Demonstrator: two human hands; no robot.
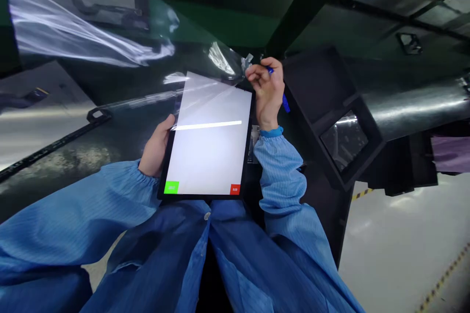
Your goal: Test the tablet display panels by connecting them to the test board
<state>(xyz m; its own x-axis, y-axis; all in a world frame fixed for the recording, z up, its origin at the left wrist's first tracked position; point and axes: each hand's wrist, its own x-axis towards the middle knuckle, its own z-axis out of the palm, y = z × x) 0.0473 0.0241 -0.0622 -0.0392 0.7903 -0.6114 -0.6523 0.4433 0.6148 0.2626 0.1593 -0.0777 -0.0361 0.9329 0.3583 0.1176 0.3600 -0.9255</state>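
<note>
A tablet [209,156] with a lit white screen lies above my lap. Its screen shows a green box at the lower left and a red box at the lower right. My left hand [156,149] grips the tablet's left edge, its thumb on the rim and the other fingers hidden beneath. Beyond the tablet's top right corner, my right hand [270,90] is closed in a pinch on a clear plastic film [220,61]. The film stretches over the upper part of the screen and away to the left. Something blue shows between the right fingers.
To the right stands a black compartmented tray [317,102] with a clear bag-like piece [345,139] in one section. A black strap [47,149] crosses a pale sheet [44,107] on the left. Crumpled clear plastic [84,34] lies at the upper left. A dark post [308,5] rises behind.
</note>
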